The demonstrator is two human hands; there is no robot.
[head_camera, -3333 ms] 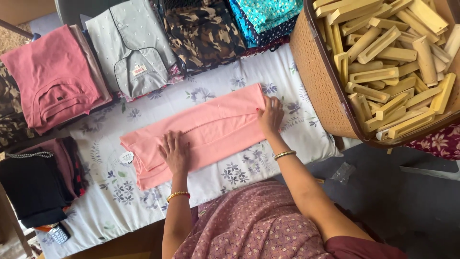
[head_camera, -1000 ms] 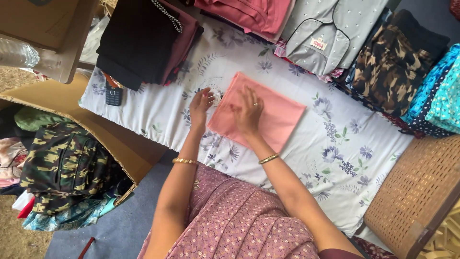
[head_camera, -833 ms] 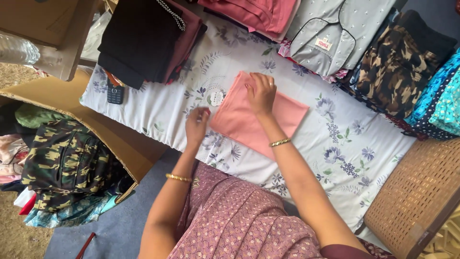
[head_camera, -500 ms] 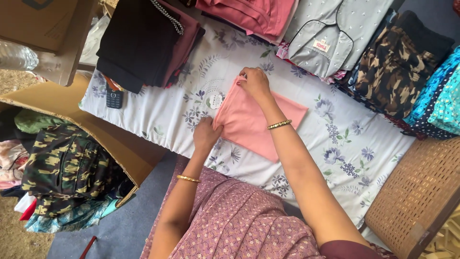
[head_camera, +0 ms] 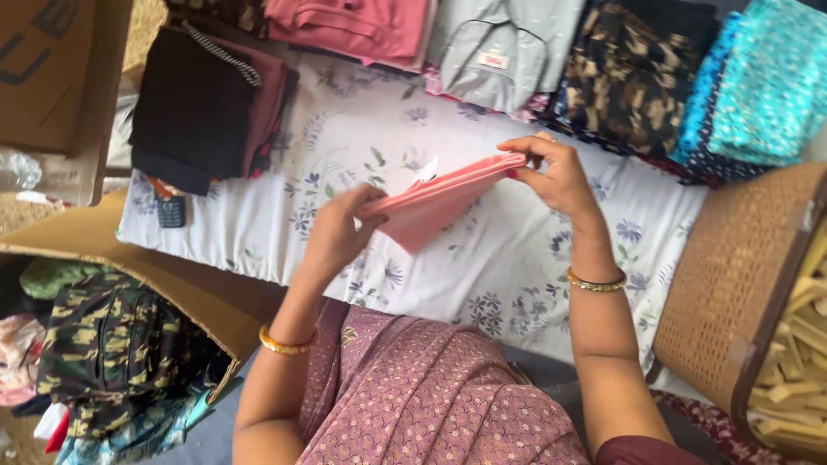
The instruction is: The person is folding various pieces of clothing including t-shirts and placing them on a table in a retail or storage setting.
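A folded pink cloth is held up at the frame's centre, pinched at one end by the left hand and at the other by the right hand, above a flowered sheet. Folded clothes are lined along the top edge, a cardboard box of garments is seen lower left, and a wicker basket at the right.

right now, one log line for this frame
left hand: grips pink garment | right hand: grips it | garment: folded, lifted off sheet

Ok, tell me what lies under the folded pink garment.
Both hands, left hand and right hand, hold the folded pink garment lifted above the floral sheet. Only sheet shows below; the patch directly beneath is covered.
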